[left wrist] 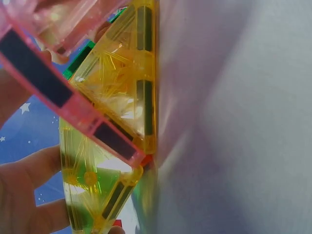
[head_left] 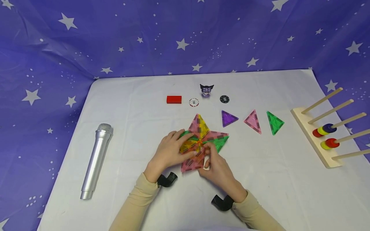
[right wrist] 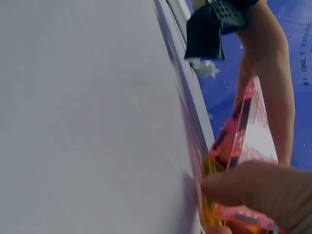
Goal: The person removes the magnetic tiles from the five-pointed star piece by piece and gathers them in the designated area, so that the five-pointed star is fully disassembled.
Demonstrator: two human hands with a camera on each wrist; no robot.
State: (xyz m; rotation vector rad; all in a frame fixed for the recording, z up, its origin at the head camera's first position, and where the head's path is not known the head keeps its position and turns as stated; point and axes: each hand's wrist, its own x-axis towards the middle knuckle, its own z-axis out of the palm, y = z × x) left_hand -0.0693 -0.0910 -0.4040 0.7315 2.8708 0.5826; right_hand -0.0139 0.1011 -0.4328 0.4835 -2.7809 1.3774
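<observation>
Translucent triangular magnetic tiles form a star-like shape (head_left: 195, 124) at the middle of the table, in pink, yellow, green and orange. My left hand (head_left: 169, 151) spreads over its left side, fingers on the green and yellow tiles, thumb over the lower pink part. A pink tile (left wrist: 80, 109) stands tilted up from the yellow tiles (left wrist: 114, 73) in the left wrist view. On the lower right, my right hand (head_left: 218, 168) pinches a yellow tile (right wrist: 210, 168) close to the table, with the thumb in front. The hands and overlapping tiles partly hide the lower part.
Purple (head_left: 229, 118), pink (head_left: 253, 122) and green (head_left: 274, 123) loose triangles lie to the right. Behind are a red block (head_left: 174, 99), two chips and a small figurine (head_left: 206, 91). A silver microphone (head_left: 96, 162) lies left; a wooden peg stand (head_left: 315, 138) is at right.
</observation>
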